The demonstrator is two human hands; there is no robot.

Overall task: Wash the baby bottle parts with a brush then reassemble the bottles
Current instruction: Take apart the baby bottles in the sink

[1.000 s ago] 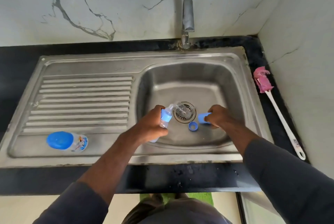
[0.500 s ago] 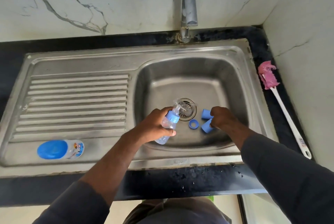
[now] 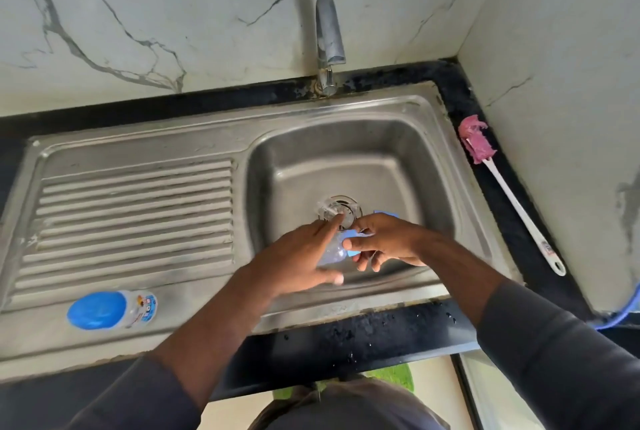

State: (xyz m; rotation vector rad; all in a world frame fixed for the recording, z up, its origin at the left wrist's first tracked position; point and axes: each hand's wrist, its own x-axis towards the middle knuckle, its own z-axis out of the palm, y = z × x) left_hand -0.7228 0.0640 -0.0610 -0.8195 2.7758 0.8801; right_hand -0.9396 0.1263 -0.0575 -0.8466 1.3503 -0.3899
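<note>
Over the sink basin (image 3: 408, 152), my left hand (image 3: 294, 259) holds a clear baby bottle (image 3: 332, 253) with its clear nipple (image 3: 330, 211) pointing at the drain. My right hand (image 3: 388, 242) meets it from the right, fingers closed on a blue part (image 3: 353, 244) at the bottle's neck; I cannot tell whether this is the collar or a cap. Another blue part (image 3: 386, 213) peeks out behind my right hand. A second bottle (image 3: 114, 310) with a blue cap lies on the drainboard at the front left. The pink brush (image 3: 476, 140) lies on the right counter.
The tap (image 3: 329, 34) stands behind the basin, with no water running. The brush's long white handle (image 3: 519, 218) runs along the black counter by the right wall. The ribbed drainboard (image 3: 135, 214) fills the left side. A blue hose (image 3: 627, 315) shows at the far right.
My right hand has lifted a blue part from the basin floor and brought it to the bottle in my left hand. The blue ring by the drain is hidden now. The view has tilted.
</note>
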